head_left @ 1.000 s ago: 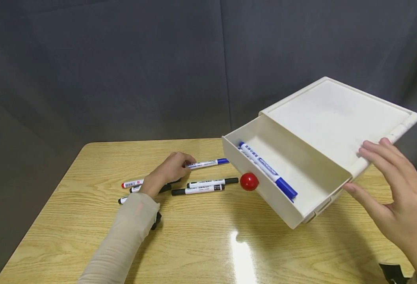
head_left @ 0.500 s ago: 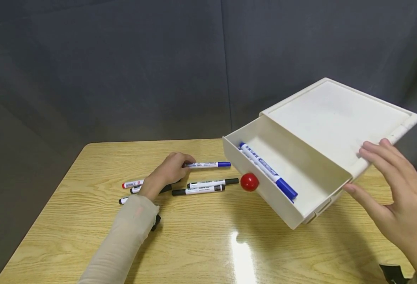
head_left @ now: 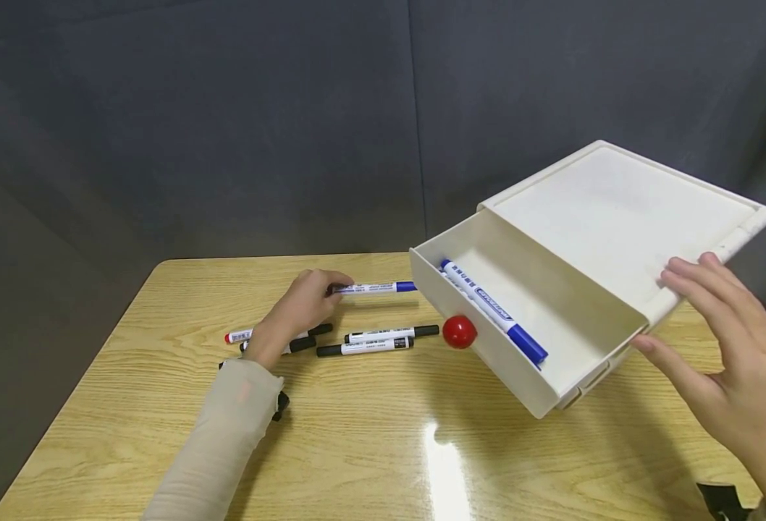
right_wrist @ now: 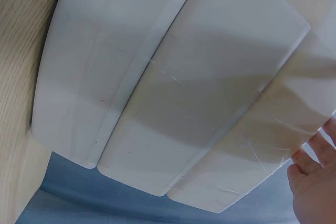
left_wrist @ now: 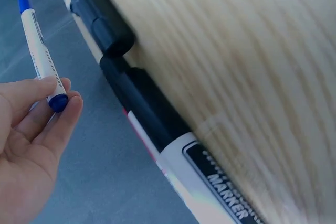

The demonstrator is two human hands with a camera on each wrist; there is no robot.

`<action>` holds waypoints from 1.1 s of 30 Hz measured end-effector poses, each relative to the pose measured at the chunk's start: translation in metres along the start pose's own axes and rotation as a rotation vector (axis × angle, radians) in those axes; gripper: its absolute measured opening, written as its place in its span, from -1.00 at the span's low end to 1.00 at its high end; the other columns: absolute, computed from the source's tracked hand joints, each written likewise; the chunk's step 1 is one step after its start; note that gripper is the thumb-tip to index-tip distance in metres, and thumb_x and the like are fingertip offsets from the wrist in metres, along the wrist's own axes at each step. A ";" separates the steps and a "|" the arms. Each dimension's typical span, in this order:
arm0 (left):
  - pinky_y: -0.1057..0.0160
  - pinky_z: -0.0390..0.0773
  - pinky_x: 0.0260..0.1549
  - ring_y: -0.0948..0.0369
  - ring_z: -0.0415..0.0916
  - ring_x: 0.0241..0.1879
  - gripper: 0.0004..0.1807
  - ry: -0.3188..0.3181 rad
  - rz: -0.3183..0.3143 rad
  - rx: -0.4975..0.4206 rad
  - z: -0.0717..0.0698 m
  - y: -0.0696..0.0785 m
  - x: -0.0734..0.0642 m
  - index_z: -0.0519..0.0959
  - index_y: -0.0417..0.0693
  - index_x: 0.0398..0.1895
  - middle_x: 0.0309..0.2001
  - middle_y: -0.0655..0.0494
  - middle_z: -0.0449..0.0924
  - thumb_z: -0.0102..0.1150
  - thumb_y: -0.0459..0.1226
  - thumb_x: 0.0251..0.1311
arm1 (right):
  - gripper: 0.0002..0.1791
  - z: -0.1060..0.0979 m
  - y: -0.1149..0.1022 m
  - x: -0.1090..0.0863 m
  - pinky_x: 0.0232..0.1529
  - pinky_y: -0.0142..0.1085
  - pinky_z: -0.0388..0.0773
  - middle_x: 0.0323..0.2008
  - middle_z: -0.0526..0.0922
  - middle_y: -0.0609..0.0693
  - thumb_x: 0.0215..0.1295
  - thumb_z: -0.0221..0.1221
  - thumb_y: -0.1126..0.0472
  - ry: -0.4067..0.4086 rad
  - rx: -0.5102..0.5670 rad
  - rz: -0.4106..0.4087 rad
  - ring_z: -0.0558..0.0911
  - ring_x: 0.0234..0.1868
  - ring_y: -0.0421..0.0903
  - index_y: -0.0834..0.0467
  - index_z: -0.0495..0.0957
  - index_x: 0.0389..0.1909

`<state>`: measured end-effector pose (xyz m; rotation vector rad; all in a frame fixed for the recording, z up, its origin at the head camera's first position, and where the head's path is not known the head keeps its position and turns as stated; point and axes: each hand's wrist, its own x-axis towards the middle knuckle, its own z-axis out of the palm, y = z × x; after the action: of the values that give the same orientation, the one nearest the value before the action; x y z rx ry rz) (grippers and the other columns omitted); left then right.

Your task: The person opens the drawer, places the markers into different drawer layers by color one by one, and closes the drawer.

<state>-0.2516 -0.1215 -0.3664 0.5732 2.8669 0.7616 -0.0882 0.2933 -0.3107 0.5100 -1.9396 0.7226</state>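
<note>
My left hand (head_left: 301,304) pinches a blue-capped whiteboard marker (head_left: 376,288) by its plain end, just above the table; a shadow lies beneath it. In the left wrist view thumb and fingertips grip that end, and the blue cap points away. Fingers of my right hand (head_left: 738,362) touch the top right edge of a white drawer cabinet (head_left: 624,210), with the thumb at its front corner. The top drawer (head_left: 513,373) is pulled out and has a red round knob (head_left: 459,331). Inside lies a blue marker (head_left: 487,304), partly covering another along the front wall.
Two black-capped markers, the upper one (head_left: 392,335) and the lower one (head_left: 365,348), lie mid-table. A red-ended marker (head_left: 238,336) and other black ones lie partly hidden under my left wrist. A dark curtain (head_left: 279,130) hangs behind the wooden table (head_left: 357,449).
My left hand has raised the blue marker off the table, moving slightly up and back to the left. My right hand and the cabinet stay in place.
</note>
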 end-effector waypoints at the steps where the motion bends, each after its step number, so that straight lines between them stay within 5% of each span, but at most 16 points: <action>1: 0.23 0.45 -0.37 0.17 0.47 -0.41 -0.66 0.007 -0.001 -0.002 -0.002 0.000 -0.001 0.58 -0.11 0.20 0.17 -0.08 0.62 0.07 -0.37 0.41 | -0.17 0.000 0.000 0.000 0.48 -0.25 0.28 0.13 0.63 0.27 0.25 0.17 -0.32 -0.002 -0.003 0.000 0.45 0.38 0.08 0.45 0.59 0.01; 11: 0.27 0.42 -0.44 0.13 0.46 -0.36 -0.67 0.104 0.001 -0.029 -0.018 0.003 -0.008 0.61 -0.12 0.16 0.10 -0.10 0.66 0.14 -0.39 0.36 | -0.17 0.001 -0.001 0.001 0.48 -0.24 0.28 0.13 0.64 0.27 0.25 0.18 -0.33 0.000 0.005 0.008 0.46 0.38 0.07 0.45 0.59 0.01; 33: 0.09 0.64 -0.14 0.03 0.65 -0.04 -0.67 0.237 0.076 -0.039 -0.061 0.025 -0.022 0.62 -0.13 0.14 0.08 -0.09 0.67 0.15 -0.42 0.34 | -0.17 0.004 0.001 0.002 0.48 -0.22 0.28 0.12 0.64 0.27 0.25 0.18 -0.32 0.005 0.021 -0.006 0.46 0.38 0.06 0.46 0.59 0.00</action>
<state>-0.2355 -0.1375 -0.3010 0.6287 3.0501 0.9556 -0.0922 0.2908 -0.3106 0.5263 -1.9272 0.7407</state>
